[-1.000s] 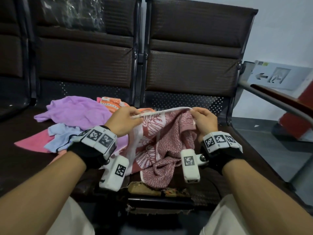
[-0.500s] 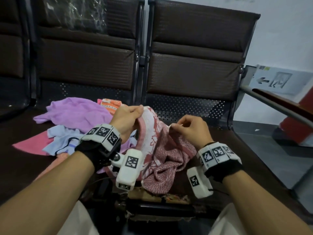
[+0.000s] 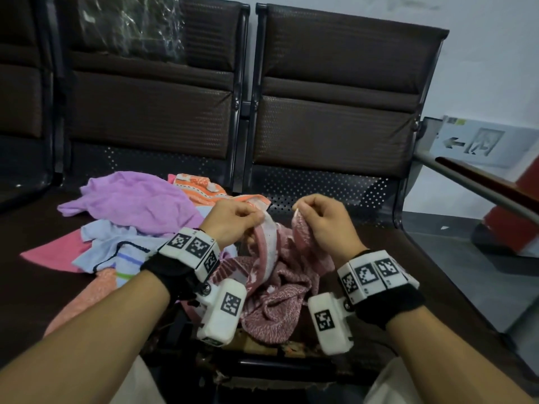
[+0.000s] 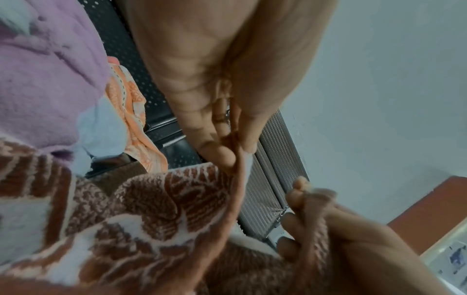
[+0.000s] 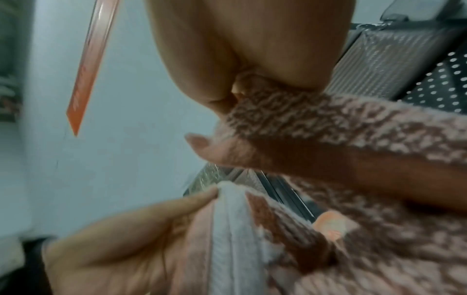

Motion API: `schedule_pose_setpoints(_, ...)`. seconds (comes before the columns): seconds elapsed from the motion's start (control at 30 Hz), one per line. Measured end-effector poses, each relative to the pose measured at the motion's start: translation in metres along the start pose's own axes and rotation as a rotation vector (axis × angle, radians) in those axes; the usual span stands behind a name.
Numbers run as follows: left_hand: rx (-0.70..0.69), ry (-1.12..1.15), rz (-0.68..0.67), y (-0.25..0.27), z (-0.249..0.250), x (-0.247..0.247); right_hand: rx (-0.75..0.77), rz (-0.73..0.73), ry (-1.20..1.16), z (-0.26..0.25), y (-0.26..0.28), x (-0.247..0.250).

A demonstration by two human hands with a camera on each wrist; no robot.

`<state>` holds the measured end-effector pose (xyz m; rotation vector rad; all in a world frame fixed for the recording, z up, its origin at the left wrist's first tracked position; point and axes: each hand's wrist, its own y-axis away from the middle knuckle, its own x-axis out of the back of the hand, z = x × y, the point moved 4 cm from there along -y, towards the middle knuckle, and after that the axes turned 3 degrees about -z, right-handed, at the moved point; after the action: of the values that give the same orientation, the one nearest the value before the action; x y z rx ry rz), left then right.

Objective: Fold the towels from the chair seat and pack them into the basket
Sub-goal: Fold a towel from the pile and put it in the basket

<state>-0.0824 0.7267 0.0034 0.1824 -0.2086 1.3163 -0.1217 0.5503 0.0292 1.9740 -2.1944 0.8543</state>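
Note:
A red-and-white patterned towel (image 3: 277, 290) hangs bunched between my hands over the front of the chair seat (image 3: 379, 246). My left hand (image 3: 233, 220) pinches its pink-and-white edge, seen close in the left wrist view as the towel (image 4: 141, 219) held between thumb and fingers (image 4: 222, 151). My right hand (image 3: 323, 223) grips another part of the same towel (image 5: 316, 123), fingers curled round it. A heap of other towels lies to the left on the seat: purple (image 3: 137, 199), orange (image 3: 201, 188), light blue (image 3: 113, 249) and pink (image 3: 52, 252). No basket is in view.
Dark chair backrests (image 3: 335, 91) stand behind the seat. A metal armrest (image 3: 481, 185) runs along the right. A white box (image 3: 481, 141) with an arrow lies on the floor beyond it. My knees are at the bottom edge.
My hands have come closer together. The towel's top edge, stretched taut between them a second ago, is now slack and bunched, and both hands hold it a little lower.

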Motion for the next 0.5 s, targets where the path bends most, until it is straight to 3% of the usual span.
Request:
schedule_pose_setpoints(0.2, 0.052, 0.182, -0.096, 0.010, 0.004, -0.020, -0.128, 0.023, -0.200, 0.006, 0.003, -0.005)
schedule_pose_setpoints(0.5, 0.102, 0.358, -0.200, 0.019, 0.004, -0.033, -0.230, 0.107, -0.126, 0.015, 0.004, -0.002)
